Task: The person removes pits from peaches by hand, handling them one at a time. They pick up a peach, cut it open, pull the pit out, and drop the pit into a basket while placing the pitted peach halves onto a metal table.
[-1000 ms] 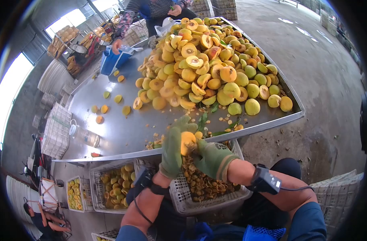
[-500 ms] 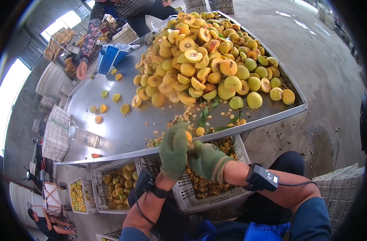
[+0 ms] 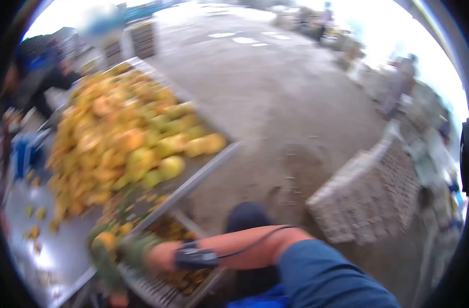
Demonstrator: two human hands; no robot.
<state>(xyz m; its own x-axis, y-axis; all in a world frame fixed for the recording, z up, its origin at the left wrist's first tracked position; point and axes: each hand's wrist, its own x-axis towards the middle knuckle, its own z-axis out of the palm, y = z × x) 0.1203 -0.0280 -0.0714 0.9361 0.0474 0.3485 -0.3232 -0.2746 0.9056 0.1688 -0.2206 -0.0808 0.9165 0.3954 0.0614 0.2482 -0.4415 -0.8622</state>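
Note:
A large pile of yellow and green halved fruit (image 3: 111, 143) covers the metal table (image 3: 80, 241). At the table's near edge, my left hand (image 3: 105, 259), in a green glove, holds a yellow-orange fruit piece (image 3: 107, 239). Beside it, close against the fruit, is my right hand (image 3: 137, 251), also gloved in green; motion blur hides its fingers. Below the hands, partly covered by them, a plastic crate (image 3: 157, 287) holds small fruit pieces (image 3: 185, 280).
Stacked pale crates (image 3: 368, 190) stand on the floor at right. A blue container (image 3: 23, 154) is on the table's left side. Another person (image 3: 42, 72) is beyond the table at upper left. More people (image 3: 399, 84) show blurred at far right.
The camera view has swung right, so the table, the fruit pile and my hands now lie further left. Stacked crates and people at right have come into view. The picture is blurred.

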